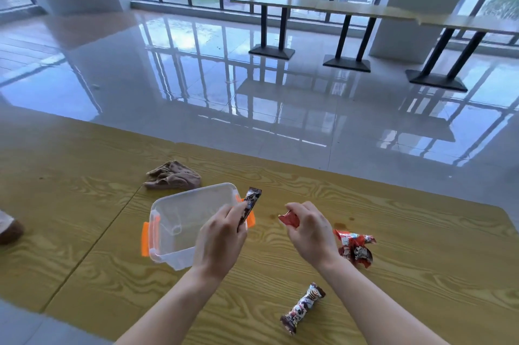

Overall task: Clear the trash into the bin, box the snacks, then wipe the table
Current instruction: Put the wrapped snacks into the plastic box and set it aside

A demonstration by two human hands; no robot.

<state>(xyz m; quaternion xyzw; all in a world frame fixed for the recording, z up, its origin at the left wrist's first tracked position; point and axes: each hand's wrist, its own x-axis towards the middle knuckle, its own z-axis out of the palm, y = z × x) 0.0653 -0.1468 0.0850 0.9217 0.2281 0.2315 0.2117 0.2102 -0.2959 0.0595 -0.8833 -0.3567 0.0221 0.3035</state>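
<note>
A clear plastic box (179,212) with orange latches stands open on the wooden table (407,232). My left hand (222,235) holds a dark brown snack bar (251,203) upright over the box's right edge. My right hand (309,229) grips a small red wrapped snack (289,219) just right of the box. Another dark snack bar (302,306) lies near the table's front edge between my forearms. A red crumpled snack packet (355,246) lies to the right of my right hand. A brown cloth (172,176) lies bunched behind the box.
A brown object (9,229) shows partly at the table's left edge. Small brown stains (341,224) mark the tabletop near my right hand. Beyond the table are a glossy tiled floor and long benches (309,5) by the windows.
</note>
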